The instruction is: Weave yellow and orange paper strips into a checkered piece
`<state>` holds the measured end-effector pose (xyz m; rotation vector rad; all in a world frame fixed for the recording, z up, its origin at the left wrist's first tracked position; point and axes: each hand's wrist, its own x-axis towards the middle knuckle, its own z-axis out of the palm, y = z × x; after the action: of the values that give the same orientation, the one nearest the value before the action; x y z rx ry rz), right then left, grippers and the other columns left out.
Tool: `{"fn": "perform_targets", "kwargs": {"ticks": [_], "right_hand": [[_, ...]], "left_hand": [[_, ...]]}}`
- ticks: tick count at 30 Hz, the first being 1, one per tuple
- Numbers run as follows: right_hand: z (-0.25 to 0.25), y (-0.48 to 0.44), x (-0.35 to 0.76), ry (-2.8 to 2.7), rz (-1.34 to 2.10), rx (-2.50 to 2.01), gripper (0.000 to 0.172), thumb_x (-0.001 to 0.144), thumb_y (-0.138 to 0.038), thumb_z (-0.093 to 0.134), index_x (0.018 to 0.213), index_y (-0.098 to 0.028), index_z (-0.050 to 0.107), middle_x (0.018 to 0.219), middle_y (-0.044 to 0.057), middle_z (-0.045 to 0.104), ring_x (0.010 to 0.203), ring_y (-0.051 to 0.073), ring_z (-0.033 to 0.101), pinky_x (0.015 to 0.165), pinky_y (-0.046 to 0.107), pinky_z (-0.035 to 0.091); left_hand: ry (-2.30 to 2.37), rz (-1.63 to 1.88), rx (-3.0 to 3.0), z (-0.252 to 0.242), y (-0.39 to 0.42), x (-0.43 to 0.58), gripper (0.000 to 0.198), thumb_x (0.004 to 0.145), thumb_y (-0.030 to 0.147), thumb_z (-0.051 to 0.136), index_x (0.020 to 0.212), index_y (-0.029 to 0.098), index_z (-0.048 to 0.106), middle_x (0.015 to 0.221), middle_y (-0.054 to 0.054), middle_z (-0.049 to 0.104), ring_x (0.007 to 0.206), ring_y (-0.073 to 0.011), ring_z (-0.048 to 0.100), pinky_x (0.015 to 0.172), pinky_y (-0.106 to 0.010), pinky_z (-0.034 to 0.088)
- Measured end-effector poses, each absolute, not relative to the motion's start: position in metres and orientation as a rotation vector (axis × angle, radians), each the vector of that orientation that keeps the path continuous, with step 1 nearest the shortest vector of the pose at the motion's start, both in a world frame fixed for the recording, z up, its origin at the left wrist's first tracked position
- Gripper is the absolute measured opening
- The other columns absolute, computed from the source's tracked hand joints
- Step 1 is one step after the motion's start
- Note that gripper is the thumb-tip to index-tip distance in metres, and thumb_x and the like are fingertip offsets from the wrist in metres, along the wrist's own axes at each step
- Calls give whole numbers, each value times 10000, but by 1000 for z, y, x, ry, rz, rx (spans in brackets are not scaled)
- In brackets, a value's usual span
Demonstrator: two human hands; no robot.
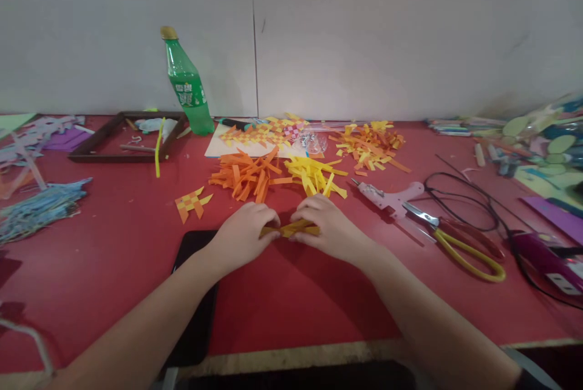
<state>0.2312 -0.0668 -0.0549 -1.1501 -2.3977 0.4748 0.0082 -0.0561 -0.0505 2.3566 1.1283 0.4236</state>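
Observation:
Both hands meet over the middle of the red table. My left hand [246,229] pinches the left end of some yellow paper strips [290,229]. The right end is gripped between the thumb and fingers of my right hand [330,226]. Just beyond the hands lie a pile of orange paper strips [248,176] and a pile of yellow paper strips [314,172]. To the left rests a woven orange and yellow paper fish [192,203]. A dark phone-like slab [194,299] lies partly under my left forearm.
A green bottle [189,89] stands at the back beside a dark frame [127,159]. On the right are a pink glue gun [389,197], scissors [455,244] and a looping black cable [460,174]. Blue paper strips [43,208] lie at left, with more woven pieces [371,142] behind.

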Motion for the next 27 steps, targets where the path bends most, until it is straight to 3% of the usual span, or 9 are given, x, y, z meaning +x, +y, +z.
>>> {"fn": "perform_targets", "kwargs": {"ticks": [3,6,13,16,18,21,23,27], "right_hand": [[-57,-68,228,-2429,524,-1162,41,827,-164,694,845,-174,659,861,39,633,851,184,536,796,317,421],[-58,-68,228,-2392,526,-1175,58,847,-113,650,822,-166,649,833,37,628,833,175,535,778,304,427],[-54,-69,230,-2288,536,-1114,163,901,-172,591,768,-171,684,819,47,632,811,164,558,768,308,445],[-53,-70,230,-2171,610,-1124,127,882,-218,624,792,-187,709,810,42,667,803,162,586,760,305,457],[-52,-71,229,-2067,753,-1152,82,863,-228,640,880,-190,710,821,36,693,769,149,611,720,285,472],[-50,-74,227,-1933,1061,-1116,238,848,-244,647,1079,-186,658,797,20,701,656,115,614,608,238,470],[-47,-77,227,-1888,1292,-992,247,878,-267,609,1105,-172,634,802,27,712,625,102,618,586,226,477],[-41,-84,225,-1840,1642,-736,224,938,-228,499,1109,-161,628,1043,98,733,930,145,698,812,292,537]], "left_hand": [[1127,437,2317,-50,-56,8,60,850,145,604,846,187,646,853,-40,668,825,-225,564,730,-344,415],[1126,473,2273,-49,-56,9,61,845,158,604,822,195,647,820,-27,667,787,-211,564,692,-326,402],[1185,698,2071,-43,-57,11,139,861,323,617,794,201,616,804,-7,668,752,-177,604,671,-287,429],[1259,836,1931,-42,-55,10,180,861,377,618,831,199,622,838,-18,680,758,-171,621,672,-278,452],[1289,909,1849,-43,-53,9,217,855,411,621,883,195,619,864,-29,679,763,-171,629,661,-273,469],[1258,978,1691,-45,-50,9,278,836,433,644,965,191,603,799,-14,662,661,-144,617,596,-252,479],[1182,994,1522,-45,-50,10,313,802,412,693,997,185,600,737,6,652,594,-124,600,571,-240,485],[1082,995,1329,-45,-52,13,324,768,371,732,989,171,606,724,-3,666,655,-144,644,575,-234,512]]}}
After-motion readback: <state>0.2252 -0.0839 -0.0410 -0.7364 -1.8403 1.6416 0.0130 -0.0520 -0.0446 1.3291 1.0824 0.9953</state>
